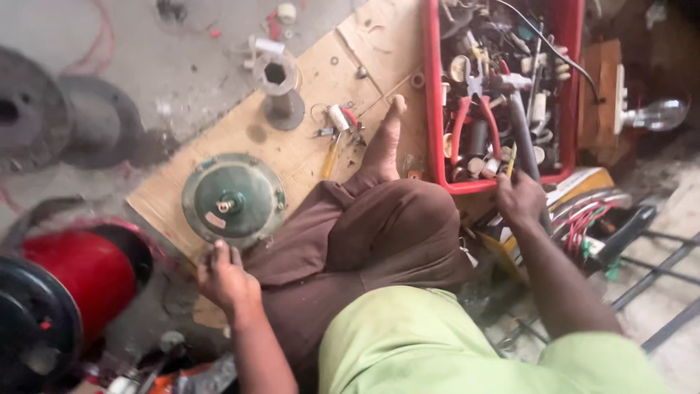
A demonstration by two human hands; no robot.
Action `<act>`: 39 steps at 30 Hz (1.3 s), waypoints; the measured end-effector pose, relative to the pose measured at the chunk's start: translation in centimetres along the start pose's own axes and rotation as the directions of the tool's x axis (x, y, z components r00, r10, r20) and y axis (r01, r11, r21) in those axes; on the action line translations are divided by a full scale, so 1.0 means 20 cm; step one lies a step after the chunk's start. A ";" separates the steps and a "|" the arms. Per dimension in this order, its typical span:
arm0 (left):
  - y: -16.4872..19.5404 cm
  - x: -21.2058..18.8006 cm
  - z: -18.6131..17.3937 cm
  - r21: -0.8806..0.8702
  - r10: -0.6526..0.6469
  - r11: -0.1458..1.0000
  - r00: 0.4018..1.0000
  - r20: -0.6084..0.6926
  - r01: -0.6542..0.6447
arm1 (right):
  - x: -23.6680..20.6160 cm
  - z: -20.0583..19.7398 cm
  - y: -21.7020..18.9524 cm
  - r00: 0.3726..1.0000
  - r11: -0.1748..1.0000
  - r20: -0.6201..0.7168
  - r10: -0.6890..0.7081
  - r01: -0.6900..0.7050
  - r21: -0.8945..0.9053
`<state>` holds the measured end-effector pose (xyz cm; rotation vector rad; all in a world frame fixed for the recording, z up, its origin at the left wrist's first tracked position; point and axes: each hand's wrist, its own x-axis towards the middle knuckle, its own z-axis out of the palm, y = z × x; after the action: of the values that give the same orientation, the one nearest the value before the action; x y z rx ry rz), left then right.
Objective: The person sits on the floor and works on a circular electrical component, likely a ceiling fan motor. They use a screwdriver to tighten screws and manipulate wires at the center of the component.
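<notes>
We sit cross-legged on the floor, our green shirt and brown trousers filling the near part of the view. Our left hand [224,277] rests low beside our knee, fingers curled loosely, its fingertips touching the near rim of the round green motor housing [233,198]; it grips nothing that we can see. That housing lies flat on the cardboard sheet [306,146], a short shaft standing up from its middle.

Our right hand [519,197] is closed around the grey handle of a hammer [523,138], whose head lies among the tools in the red crate [434,109]. The hand sits just at the crate's near edge. Red-handled pliers [472,117] lie in the crate just left of the hammer.

Our bare foot [385,142] rests on the cardboard, toes pointing away from us. Just left of it lie a few small parts and a yellow-handled screwdriver [330,157]. Farther along the cardboard stands a grey metal socket piece [279,91] with a hexagonal hole.

To our left a red cylinder [84,273] lies on the floor, and beyond it two dark round discs [65,117]. Far right, a clear light bulb [660,114] pokes out of a wooden board.
</notes>
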<state>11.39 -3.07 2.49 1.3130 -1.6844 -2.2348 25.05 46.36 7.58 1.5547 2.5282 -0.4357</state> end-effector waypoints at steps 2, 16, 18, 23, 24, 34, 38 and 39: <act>-0.06 0.06 0.00 0.042 0.004 0.999 1.000 -0.008 -0.004 | 0.07 0.05 -0.05 0.999 0.980 -0.013 0.032 -0.034 -0.195; 0.00 0.11 0.04 0.097 -0.091 0.989 0.979 -0.181 0.110 | 0.03 -0.62 0.24 0.544 0.534 0.149 -0.826 0.839 -0.107; -0.01 0.13 0.05 0.120 -0.029 0.991 0.978 -0.206 0.054 | -0.07 -0.72 0.38 0.685 0.703 0.157 -0.711 0.694 0.157; -0.07 0.24 0.03 0.109 0.136 0.987 0.980 -0.144 -0.121 | -0.18 -0.72 0.45 0.852 0.564 0.514 -0.106 -0.374 0.736; -0.07 0.27 0.03 0.076 0.111 0.992 0.986 -0.127 -0.102 | -0.19 -0.72 0.39 0.849 0.597 0.509 -0.142 -0.337 0.728; -0.01 0.27 0.18 0.007 -0.109 0.994 0.986 -0.128 0.111 | -0.29 -0.65 -0.74 0.752 0.215 -0.050 -0.658 0.252 0.944; 0.02 0.23 0.18 -0.022 -0.113 0.994 0.983 -0.148 0.111 | -0.42 -0.71 -0.99 0.601 0.177 -0.021 -0.799 0.269 0.947; 0.02 0.23 0.18 -0.006 -0.091 0.996 0.986 -0.140 0.091 | -0.46 -0.71 -1.06 0.570 0.177 -0.014 -0.821 0.279 0.944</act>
<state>5.90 -2.83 0.31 1.5378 -1.6082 -2.1310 10.88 34.14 27.20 0.1631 2.3031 -2.2740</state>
